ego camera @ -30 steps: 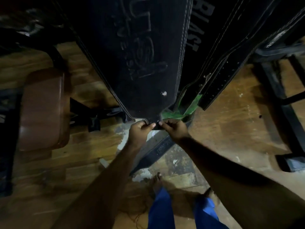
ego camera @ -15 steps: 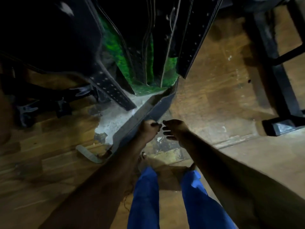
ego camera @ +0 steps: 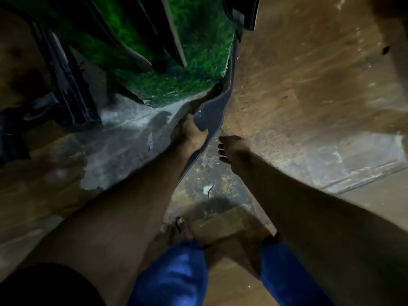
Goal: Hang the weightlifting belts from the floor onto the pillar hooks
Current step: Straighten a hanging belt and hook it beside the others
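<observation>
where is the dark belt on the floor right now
Centre of the head view: the dark leather belt lies against the green-covered pillar's base, gripped by the left hand.

Likely a gym: weightlifting belts (ego camera: 239,12) hung over worn wood flooring (ego camera: 309,85); dark, blurred equipment frame (ego camera: 66,85).

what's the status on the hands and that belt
Left hand grips belt lying on floor. Right hand open beside it, fingers spread. Nothing blocking.

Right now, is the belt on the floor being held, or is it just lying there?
Held. The left hand grips the dark belt lying against the pillar base; the right hand hovers beside it, fingers spread, holding nothing.
</observation>
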`<action>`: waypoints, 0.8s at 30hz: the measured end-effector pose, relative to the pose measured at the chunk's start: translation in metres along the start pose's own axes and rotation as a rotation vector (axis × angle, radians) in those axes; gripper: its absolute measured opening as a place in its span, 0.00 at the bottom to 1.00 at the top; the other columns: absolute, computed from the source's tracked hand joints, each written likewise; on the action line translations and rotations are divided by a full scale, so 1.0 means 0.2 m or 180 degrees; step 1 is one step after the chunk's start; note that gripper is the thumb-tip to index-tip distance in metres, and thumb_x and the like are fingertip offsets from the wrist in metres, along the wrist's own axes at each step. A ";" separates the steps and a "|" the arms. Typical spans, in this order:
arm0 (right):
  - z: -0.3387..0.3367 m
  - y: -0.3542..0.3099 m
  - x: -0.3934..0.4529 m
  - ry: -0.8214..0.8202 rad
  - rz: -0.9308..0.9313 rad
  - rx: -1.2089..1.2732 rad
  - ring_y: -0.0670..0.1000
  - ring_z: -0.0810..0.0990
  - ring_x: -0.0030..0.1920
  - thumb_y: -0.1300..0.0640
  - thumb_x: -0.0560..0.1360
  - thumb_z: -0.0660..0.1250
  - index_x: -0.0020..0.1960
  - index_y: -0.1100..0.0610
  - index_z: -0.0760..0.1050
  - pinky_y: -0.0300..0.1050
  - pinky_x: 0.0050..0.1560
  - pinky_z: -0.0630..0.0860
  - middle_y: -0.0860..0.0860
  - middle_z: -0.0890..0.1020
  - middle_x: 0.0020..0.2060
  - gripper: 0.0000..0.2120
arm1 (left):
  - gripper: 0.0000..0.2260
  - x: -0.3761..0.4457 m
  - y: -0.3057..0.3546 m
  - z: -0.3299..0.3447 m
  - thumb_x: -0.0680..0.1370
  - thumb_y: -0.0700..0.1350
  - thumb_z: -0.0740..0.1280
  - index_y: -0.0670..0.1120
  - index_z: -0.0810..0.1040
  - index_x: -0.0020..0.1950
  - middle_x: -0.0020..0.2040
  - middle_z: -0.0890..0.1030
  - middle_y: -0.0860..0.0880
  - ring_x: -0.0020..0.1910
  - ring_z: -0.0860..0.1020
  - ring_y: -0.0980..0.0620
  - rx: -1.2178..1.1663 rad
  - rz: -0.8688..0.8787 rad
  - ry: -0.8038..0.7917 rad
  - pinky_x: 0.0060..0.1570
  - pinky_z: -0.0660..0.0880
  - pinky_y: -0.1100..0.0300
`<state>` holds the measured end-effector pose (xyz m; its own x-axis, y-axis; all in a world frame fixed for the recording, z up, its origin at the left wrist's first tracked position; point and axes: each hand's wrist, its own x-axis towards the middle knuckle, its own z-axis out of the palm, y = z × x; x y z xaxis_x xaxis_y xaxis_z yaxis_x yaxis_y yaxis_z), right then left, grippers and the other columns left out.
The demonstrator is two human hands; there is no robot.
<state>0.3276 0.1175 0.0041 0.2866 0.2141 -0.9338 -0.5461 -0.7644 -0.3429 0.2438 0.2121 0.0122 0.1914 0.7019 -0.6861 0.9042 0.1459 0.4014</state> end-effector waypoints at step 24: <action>-0.48 -0.36 -0.99 0.0283 -0.1282 0.1470 0.56 0.83 0.58 0.54 0.75 0.76 0.64 0.57 0.73 0.51 0.58 0.82 0.50 0.83 0.53 0.22 | 0.12 -0.82 0.54 -0.73 0.80 0.33 0.66 0.50 0.81 0.45 0.43 0.83 0.57 0.37 0.80 0.67 -0.0715 0.1248 -0.1054 0.40 0.75 0.71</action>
<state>0.3854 0.0726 0.2241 0.5948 0.3643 -0.7166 -0.6600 -0.2875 -0.6940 0.2538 0.2146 0.2566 0.6394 0.4824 -0.5988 0.6446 0.0883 0.7594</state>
